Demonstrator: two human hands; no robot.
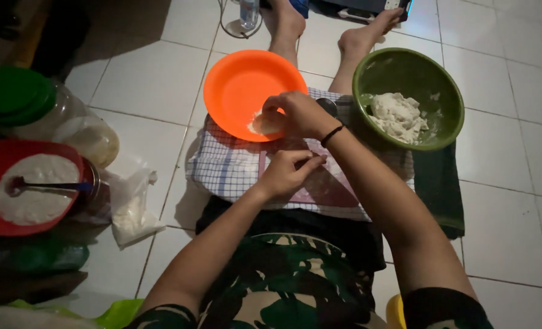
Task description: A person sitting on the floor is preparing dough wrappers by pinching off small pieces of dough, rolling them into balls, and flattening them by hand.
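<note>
Pale dough piece half-hidden in right hand's grasp; left hand pinched, contents indiscernible.

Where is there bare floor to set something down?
White tiles are bare right of the round green plastic bowl and left of the orange plastic plate. It is crowded around the red flour bowl and on the checked cloth under both hands.
</note>
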